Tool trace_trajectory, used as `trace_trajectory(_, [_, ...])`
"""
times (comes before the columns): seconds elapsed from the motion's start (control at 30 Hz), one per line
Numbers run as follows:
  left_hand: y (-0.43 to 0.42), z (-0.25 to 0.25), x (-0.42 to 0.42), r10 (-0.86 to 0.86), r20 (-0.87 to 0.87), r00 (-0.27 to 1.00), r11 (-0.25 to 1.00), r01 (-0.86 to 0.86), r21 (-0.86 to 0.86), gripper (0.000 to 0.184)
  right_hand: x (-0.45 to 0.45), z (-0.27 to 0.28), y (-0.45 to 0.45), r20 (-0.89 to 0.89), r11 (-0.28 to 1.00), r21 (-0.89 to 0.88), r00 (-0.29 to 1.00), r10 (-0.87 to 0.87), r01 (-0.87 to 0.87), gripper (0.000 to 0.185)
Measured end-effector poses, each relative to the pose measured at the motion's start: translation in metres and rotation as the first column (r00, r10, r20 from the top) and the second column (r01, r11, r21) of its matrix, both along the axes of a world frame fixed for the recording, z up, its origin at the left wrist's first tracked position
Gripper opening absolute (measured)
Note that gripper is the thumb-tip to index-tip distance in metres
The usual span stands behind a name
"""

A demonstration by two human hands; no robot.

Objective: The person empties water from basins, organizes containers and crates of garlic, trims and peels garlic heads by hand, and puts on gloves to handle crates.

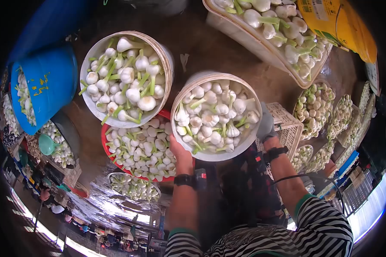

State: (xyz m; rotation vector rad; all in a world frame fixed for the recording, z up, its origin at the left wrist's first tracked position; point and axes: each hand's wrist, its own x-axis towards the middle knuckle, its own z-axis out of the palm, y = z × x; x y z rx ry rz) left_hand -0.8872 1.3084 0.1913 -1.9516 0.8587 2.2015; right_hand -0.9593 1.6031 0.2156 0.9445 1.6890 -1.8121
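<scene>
A round white bucket (215,157) filled with garlic bulbs (210,115) is between my two hands. My left hand (180,150) grips its near left side, fingers mostly hidden behind the wall. On the right side, my right hand (266,124), in a grey glove, holds the same bucket; its fingertips are hidden too. Just left of it stands a second white bucket (166,64), also full of garlic with green stems. Below that, a red tub (106,143) of garlic is partly covered by the bucket and my left hand.
A white rectangular crate (253,45) of garlic and a yellow container (351,30) are at upper right. A blue barrel (51,81) stands left, with a green scoop (47,144) below it. A woven plastic basket (289,124) is beside my right hand. Garlic piles line the right; several people are in the background.
</scene>
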Motion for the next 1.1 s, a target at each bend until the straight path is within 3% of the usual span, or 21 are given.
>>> trace_trajectory(0.03, [0.002,0.006,-0.004,-0.002,0.034,0.999,1.000,0.003,-0.020,0.045,-0.007,0.010,-0.004,-0.049,0.979,0.142,0.986,0.156,-0.148,0.037])
trace_trajectory(0.1, [0.004,-0.003,0.000,0.093,0.012,0.996,0.996,-0.093,0.016,0.044,-0.030,0.022,-0.008,-0.089,0.814,0.432,0.880,0.467,-0.388,0.035])
trace_trajectory(0.17, [0.010,-0.009,0.000,0.171,-0.021,0.985,0.984,-0.170,0.051,0.044,-0.059,0.025,-0.009,-0.040,0.885,0.317,0.928,0.371,-0.340,0.033])
trace_trajectory(0.23, [0.027,-0.007,0.001,0.228,-0.054,0.972,0.971,-0.223,0.082,0.046,-0.081,0.012,-0.004,-0.074,0.864,0.344,0.907,0.416,-0.368,0.031])
trace_trajectory(0.33, [0.056,-0.006,-0.002,0.314,-0.182,0.932,0.939,-0.277,0.206,0.049,-0.120,-0.023,0.017,-0.180,0.692,0.532,0.733,0.656,-0.488,0.029])
trace_trajectory(0.43, [0.095,0.012,-0.019,0.154,-0.285,0.946,0.988,-0.155,0.019,0.049,-0.168,-0.040,0.031,-0.200,0.481,0.649,0.478,0.855,-0.589,0.037])
trace_trajectory(0.47, [0.105,0.012,-0.018,0.145,-0.229,0.962,0.989,-0.135,0.062,0.054,-0.183,-0.028,0.019,-0.170,0.557,0.580,0.580,0.797,-0.595,0.038])
trace_trajectory(0.5, [0.112,0.008,-0.019,0.332,-0.298,0.895,0.932,-0.262,0.251,0.054,-0.201,-0.012,0.004,-0.129,0.628,0.510,0.670,0.731,-0.587,0.040])
trace_trajectory(0.6, [0.138,0.007,-0.017,0.464,-0.161,0.871,0.866,-0.407,0.290,0.057,-0.222,0.005,-0.019,-0.132,0.818,0.281,0.824,0.551,-0.502,0.041])
trace_trajectory(0.7, [0.130,0.015,-0.015,0.360,-0.169,0.917,0.898,-0.292,0.331,0.059,-0.217,0.008,-0.016,-0.137,0.866,0.244,0.868,0.477,-0.437,0.045])
trace_trajectory(0.73, [0.126,0.020,-0.016,0.336,-0.101,0.937,0.895,-0.284,0.343,0.059,-0.213,-0.005,-0.007,-0.255,0.855,0.295,0.827,0.501,-0.426,0.045])
trace_trajectory(0.87, [0.111,0.029,-0.017,0.241,0.051,0.969,0.896,-0.243,0.372,0.057,-0.216,0.000,-0.008,-0.098,0.851,0.360,0.891,0.442,-0.383,0.042])
trace_trajectory(0.9, [0.109,0.022,-0.012,0.200,0.011,0.980,0.906,-0.189,0.380,0.056,-0.215,0.005,-0.009,-0.072,0.841,0.379,0.894,0.442,-0.385,0.040])
trace_trajectory(0.97, [0.104,0.015,0.003,0.133,-0.048,0.990,0.922,-0.106,0.373,0.052,-0.209,0.001,0.004,-0.208,0.558,0.702,0.621,0.756,-0.444,0.036])
trace_trajectory(1.03, [0.085,0.034,0.001,0.137,0.058,0.989,0.940,-0.148,0.308,0.049,-0.201,0.021,-0.004,-0.136,0.635,0.617,0.732,0.668,-0.465,0.033])
trace_trajectory(1.1, [0.063,0.032,0.004,0.098,0.125,0.987,0.956,-0.128,0.264,0.051,-0.196,0.046,-0.017,-0.073,0.474,0.768,0.676,0.733,-0.431,0.032])
